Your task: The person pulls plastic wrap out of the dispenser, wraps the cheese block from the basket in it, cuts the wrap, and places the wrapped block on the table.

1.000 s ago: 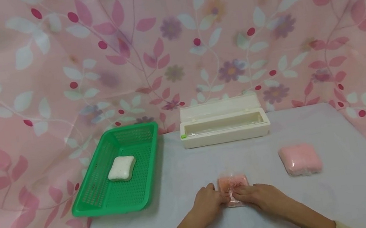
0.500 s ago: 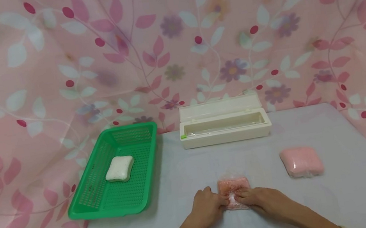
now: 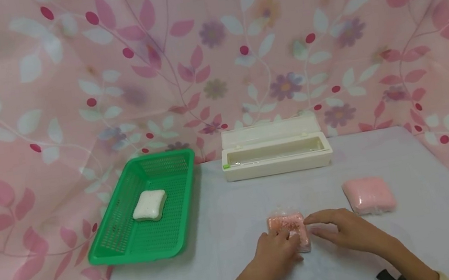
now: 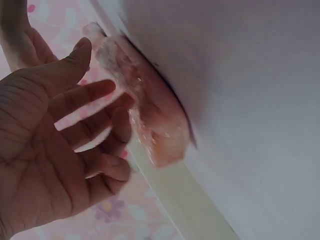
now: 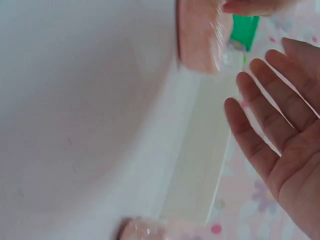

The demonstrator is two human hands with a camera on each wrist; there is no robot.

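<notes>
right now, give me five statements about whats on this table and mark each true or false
1. The green basket holds a white block. True.
2. The long white box is shut. False: the box's lid stands open.
3. The left hand reaches over the nearer pink packet. True.
4. The farther pink packet lies in the basket. False: that packet lies on the table.
5. The right hand makes a fist. False: its fingers are extended.

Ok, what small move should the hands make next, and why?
Probably fold down the loose film at the pink packet's far edge: it sticks out there, while the left hand is over the packet and the right hand beside it.
</notes>
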